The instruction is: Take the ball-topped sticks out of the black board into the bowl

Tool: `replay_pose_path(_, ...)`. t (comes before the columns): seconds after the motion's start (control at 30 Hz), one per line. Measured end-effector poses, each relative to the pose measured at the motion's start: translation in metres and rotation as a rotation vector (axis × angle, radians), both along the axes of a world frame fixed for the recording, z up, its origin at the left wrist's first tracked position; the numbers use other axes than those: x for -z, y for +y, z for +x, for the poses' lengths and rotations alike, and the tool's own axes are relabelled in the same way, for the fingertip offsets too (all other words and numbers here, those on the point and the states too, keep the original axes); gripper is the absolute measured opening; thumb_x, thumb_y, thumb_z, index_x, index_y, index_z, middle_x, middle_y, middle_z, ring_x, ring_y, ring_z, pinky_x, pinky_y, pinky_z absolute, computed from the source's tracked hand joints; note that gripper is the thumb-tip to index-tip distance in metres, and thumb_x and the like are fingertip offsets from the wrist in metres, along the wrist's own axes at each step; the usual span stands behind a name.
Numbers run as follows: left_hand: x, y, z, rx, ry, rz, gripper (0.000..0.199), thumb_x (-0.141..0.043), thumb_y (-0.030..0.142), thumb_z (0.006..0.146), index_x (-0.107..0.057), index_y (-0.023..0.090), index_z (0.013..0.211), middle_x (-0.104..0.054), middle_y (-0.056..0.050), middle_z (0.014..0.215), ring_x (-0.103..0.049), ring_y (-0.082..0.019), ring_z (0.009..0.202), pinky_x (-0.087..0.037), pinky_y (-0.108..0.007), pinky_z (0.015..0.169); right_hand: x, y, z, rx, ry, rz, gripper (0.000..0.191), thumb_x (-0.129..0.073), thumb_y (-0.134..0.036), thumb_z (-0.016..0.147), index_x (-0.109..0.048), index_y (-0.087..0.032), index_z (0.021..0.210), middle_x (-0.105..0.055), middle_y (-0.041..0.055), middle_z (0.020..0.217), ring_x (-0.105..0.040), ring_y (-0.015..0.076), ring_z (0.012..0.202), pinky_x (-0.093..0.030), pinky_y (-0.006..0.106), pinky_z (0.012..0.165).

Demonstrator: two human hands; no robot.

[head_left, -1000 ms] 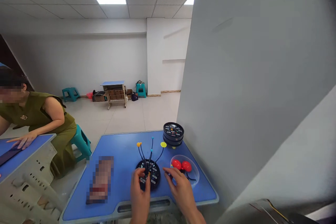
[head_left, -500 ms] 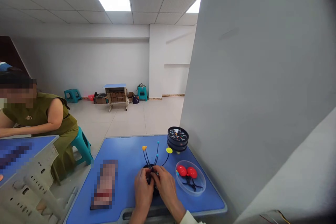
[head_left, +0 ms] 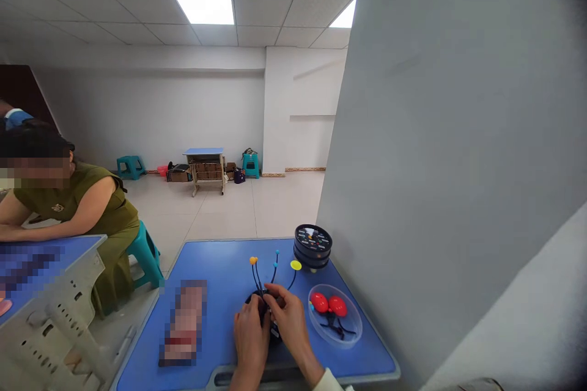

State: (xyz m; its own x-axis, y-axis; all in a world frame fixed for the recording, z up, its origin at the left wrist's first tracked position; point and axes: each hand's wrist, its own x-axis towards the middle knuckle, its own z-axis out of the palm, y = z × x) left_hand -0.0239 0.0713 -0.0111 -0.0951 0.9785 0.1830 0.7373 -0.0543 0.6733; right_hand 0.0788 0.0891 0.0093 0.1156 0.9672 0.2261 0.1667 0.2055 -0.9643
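Left hand (head_left: pixel 251 331), right hand (head_left: pixel 290 319): grips obscured, cannot tell; seemingly fine adjustment; round black base (head_left: pixel 275 330), 6 o'clock; next needs steadiness

Our left grip (head_left: pixel 252 335) and our right grip (head_left: pixel 290 324) sit low in front of us, close side by side, the fingertips drawn in toward each other. On the left, the back is turned up to us, fingers bent forward, their tips partly hidden. On the right, we slant inward, forefinger reaching a little farther ahead, thumb tucked near it. How tightly either closes we cannot tell. Our left wrist (head_left: pixel 249 372) is bare; our right wrist (head_left: pixel 313 369) meets a pale sleeve cuff (head_left: pixel 327 381).
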Motion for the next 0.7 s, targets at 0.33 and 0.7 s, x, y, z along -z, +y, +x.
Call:
replay_pose_path(0.33, 0.000, -0.001, 0.003, -0.047, 0.161, -0.003, 0.033, -0.045, 0.006, 0.096, -0.066, 0.011, 0.121, -0.077, -0.016, 0.111, -0.068, -0.033, 0.109, -0.042, -0.041, 0.089, 0.004, -0.002, 0.000, -0.033, 0.047, 0.010, 0.052, -0.067, -0.059, 0.077, -0.082, -0.014, 0.099, -0.067, 0.0029, 0.058, -0.054, 0.0150, 0.046, -0.046, 0.027, 0.048)
replay_pose_path(0.7, 0.008, -0.001, 0.003, -0.057, 0.038, 0.095, 0.024, -0.047, 0.011, 0.092, -0.068, 0.020, 0.100, -0.078, -0.010, 0.094, -0.070, -0.035, 0.098, -0.047, -0.045, 0.084, -0.059, -0.003, 0.013, -0.114, -0.158, 0.164, 0.034, -0.059, -0.050, 0.089, -0.079, -0.024, 0.101, -0.078, 0.0063, 0.089, -0.063, 0.0178, 0.057, -0.052, 0.029, 0.058)
